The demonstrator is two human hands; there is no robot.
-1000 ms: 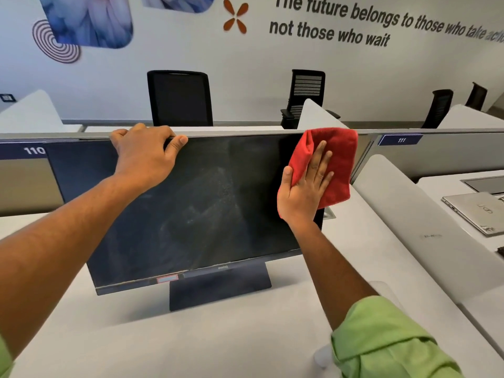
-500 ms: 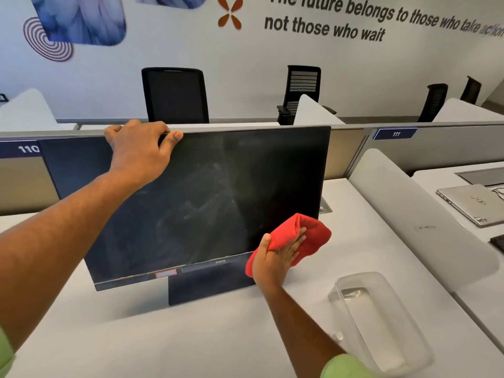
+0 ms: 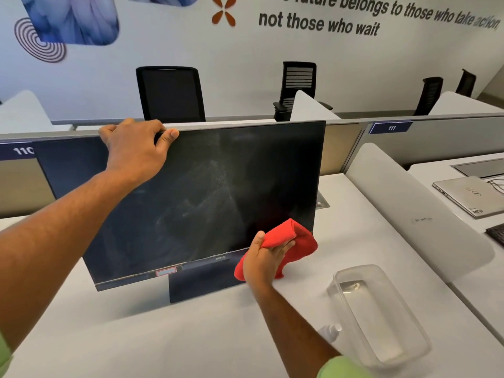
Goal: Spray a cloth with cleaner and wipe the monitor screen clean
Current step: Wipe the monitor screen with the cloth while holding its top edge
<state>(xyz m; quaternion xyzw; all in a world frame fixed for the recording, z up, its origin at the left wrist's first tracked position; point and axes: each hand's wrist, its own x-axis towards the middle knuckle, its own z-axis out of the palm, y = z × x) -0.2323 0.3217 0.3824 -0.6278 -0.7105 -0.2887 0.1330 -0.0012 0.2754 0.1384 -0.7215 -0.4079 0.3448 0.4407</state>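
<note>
The fingers [image 3: 120, 129] of the left hand [image 3: 136, 151] curl over the top edge of the monitor [image 3: 191, 192], thumb [image 3: 169, 136] pressed on the front of the frame, the arm stretched forward from the lower left. The right hand [image 3: 263, 261] reaches up from the lower right with its fingers bunched around a red cloth [image 3: 289, 238], which it holds at the screen's lower right corner, touching the bottom edge. The dark screen shows pale, hazy smears across its middle. The monitor stands on a white desk [image 3: 109, 336]; its bottom bezel carries a small logo that seems to read "BenQ". On the wall [image 3: 245, 64] behind, large letters read "belongs to those who take action, not those who wait". Blue tags on the divider read "110" and "111". A clear plastic tub [image 3: 381, 317] sits right of the forearm, a small white bottle [image 3: 331, 332] just beside it. A closed laptop [image 3: 469, 196] lies on the next desk.
</note>
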